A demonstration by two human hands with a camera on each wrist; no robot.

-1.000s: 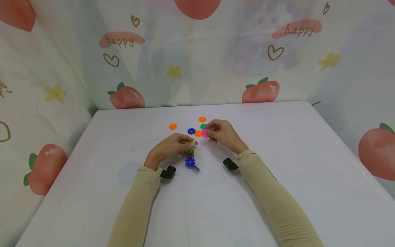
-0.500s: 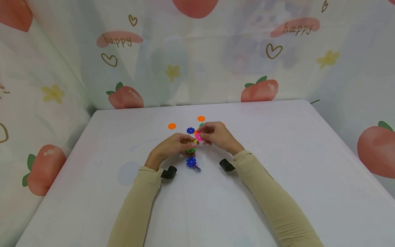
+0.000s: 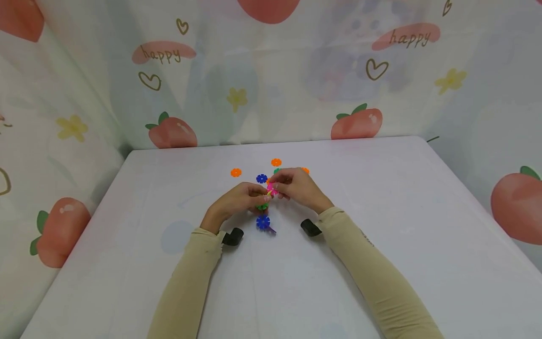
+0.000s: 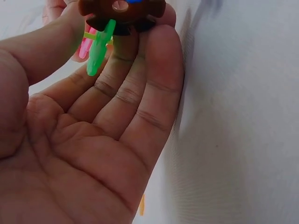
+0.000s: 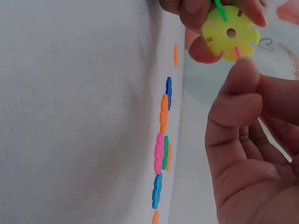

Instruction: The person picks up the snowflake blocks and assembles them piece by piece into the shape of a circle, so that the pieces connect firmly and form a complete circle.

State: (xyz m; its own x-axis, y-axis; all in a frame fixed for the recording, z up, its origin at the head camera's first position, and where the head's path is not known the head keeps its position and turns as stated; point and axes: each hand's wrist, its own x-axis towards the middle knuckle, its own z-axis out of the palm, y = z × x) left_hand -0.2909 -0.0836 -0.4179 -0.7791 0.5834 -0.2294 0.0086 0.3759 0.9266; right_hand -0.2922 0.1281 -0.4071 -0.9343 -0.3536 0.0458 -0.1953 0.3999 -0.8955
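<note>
The left hand (image 3: 238, 200) is over the middle of the desk (image 3: 106, 235), its grip clamped between thumb and fingers on a chain of notched discs (image 3: 263, 206). The chain comprises a yellow disc (image 5: 219, 42), a green disc (image 4: 97, 53) slotted into its edge, a brown disc (image 4: 100, 7), then a blue disc (image 3: 263, 221) and a purple disc (image 3: 272, 230) at the near end; whether that end touches the desk cannot be told. The right hand (image 3: 298, 186) is just beside it, right of the chain, its grip pinched on a pink disc (image 3: 273, 190) whose edge meets the yellow disc's rim; depth of seating cannot be determined. Loose discs lie beyond the hands: a left orange disc (image 3: 235, 173), a dark blue disc (image 3: 261, 178), a far orange disc (image 3: 276, 162), a teal disc (image 3: 277, 171) and, to the right, a partly hidden orange disc (image 3: 305, 170). The right wrist view also records a second pink disc (image 5: 159, 154) and a light blue disc (image 5: 157, 191) on the desk. A printed curtain (image 3: 271, 117) stands at the far side.
</note>
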